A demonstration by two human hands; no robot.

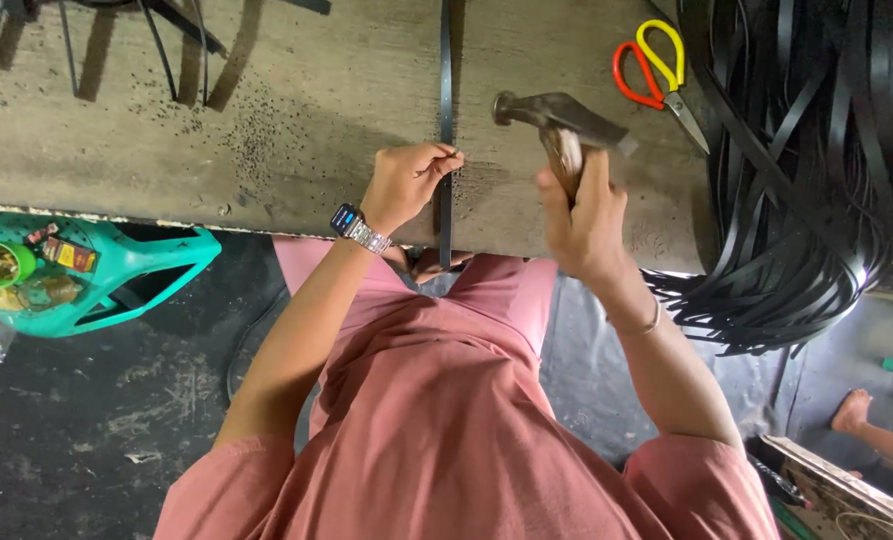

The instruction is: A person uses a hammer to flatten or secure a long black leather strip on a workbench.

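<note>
A long black strap [445, 90] lies across the wooden workbench [316, 90] and hangs over its near edge. My left hand [406, 182] pinches something small against the strap near the bench edge; the small thing is hidden by my fingers. A watch sits on that wrist. My right hand [581, 215] grips the wooden handle of a hammer [558, 115], its metal head raised just right of the strap and pointing left.
Red and yellow scissors [651, 68] lie on the bench at the upper right. A big bundle of black straps [816, 170] spills over the right end. A teal plastic stool [96, 275] with small tins stands at the left. Another person's foot [851, 410] shows lower right.
</note>
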